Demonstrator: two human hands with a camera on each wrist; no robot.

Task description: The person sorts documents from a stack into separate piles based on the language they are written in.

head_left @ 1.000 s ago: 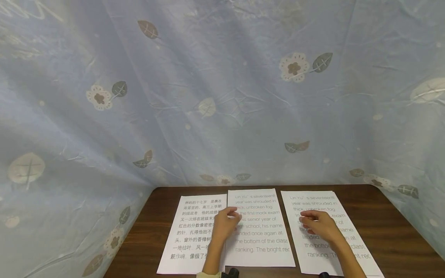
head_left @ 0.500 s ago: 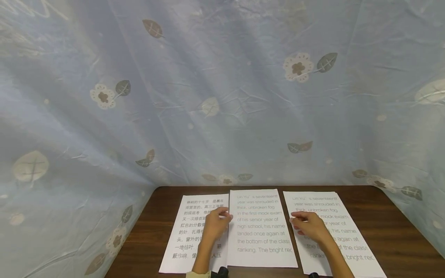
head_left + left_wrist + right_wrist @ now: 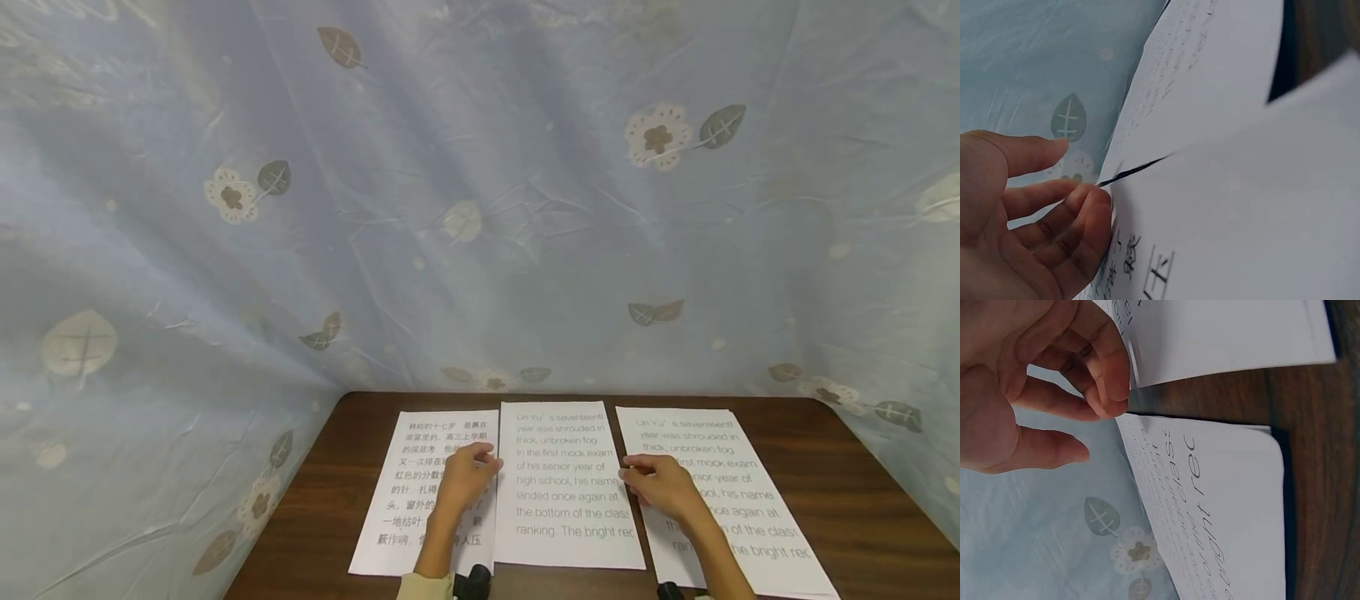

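Three sets of printed white paper lie side by side: a left one (image 3: 386, 521) with Chinese text, a middle one (image 3: 562, 492) and a right one (image 3: 772, 521), both with English text. My left hand (image 3: 465, 479) hovers over the left paper's right side, fingertips near its border with the middle paper. In the left wrist view its fingers are loosely curled, thumb apart, nothing gripped. Over the right paper's left edge is my right hand (image 3: 663, 483), fingertips reaching the gap beside the middle paper. The right wrist view shows its thumb and fingers (image 3: 1113, 381) apart, holding nothing.
The papers lie on a dark brown wooden table (image 3: 832, 467) with rounded back corners. A pale blue curtain (image 3: 540, 275) with leaf and flower prints hangs behind and around it. The right paper has more than one sheet, slightly offset at the edge.
Both hands have moved left: the left hand off the middle paper onto the left one, the right hand from over the right paper's text to its left edge. The papers keep their arrangement.
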